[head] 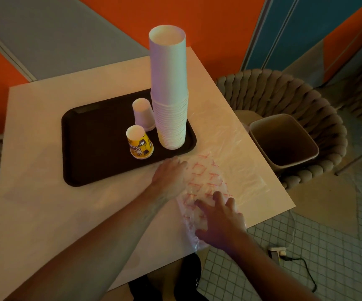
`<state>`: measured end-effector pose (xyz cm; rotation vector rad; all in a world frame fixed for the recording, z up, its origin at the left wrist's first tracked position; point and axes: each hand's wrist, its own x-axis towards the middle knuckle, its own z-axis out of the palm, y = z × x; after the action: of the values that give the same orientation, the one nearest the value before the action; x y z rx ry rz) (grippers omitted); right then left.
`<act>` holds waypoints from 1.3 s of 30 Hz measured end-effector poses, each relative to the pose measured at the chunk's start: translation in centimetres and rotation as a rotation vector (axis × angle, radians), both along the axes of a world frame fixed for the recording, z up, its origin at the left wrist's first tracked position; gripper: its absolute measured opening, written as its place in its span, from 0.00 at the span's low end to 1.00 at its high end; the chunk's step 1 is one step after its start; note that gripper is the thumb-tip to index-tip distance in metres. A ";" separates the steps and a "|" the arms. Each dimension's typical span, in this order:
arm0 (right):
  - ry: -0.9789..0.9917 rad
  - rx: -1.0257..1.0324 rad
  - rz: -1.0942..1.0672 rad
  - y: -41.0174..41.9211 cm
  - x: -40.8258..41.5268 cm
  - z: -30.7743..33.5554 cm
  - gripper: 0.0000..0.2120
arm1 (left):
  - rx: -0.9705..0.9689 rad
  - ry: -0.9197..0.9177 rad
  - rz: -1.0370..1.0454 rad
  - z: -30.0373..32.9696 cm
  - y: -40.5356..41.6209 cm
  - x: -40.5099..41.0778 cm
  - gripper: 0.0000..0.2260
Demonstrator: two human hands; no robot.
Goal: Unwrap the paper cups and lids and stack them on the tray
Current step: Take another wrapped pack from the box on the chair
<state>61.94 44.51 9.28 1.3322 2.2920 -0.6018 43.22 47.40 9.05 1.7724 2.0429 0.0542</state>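
We have the printed plastic wrapper (pixel 206 187) lying near right on the table (pixel 45 213): thin, light, slippery, best pinched at an edge. Our left hand (pixel 169 172) and right hand (pixel 221 222) press it flat, fingers spread. On the dark tray (pixel 84 148) stand a tall cup stack (pixel 170 101) and two upturned cups. The bin (pixel 284 140) at right looks empty.

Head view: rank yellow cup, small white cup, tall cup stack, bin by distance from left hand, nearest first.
From the left hand:
1. Yellow cup, tray's near edge.
2. Tall cup stack, tray's right end.
3. Small white cup, behind the yellow one; close to the stack's rank.
4. Bin, off the table, right.
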 end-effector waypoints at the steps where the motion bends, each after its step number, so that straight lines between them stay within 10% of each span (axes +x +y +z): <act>1: -0.003 0.006 0.005 0.0 0.0 0.2 0.36 | 0.004 -0.031 0.014 0.1 -0.3 -0.1 0.18; 17: 0.209 0.072 0.244 -2.2 -12.3 4.5 0.19 | 0.207 -0.240 0.485 3.4 -12.4 -7.4 0.14; 39: 0.322 0.018 0.631 -19.8 -41.3 -0.4 0.24 | 0.167 -0.213 1.050 -4.5 -36.8 -35.7 0.08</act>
<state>20.67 24.70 8.86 0.4716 2.7789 -0.5995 7.52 10.55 4.57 0.5450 2.5934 0.6946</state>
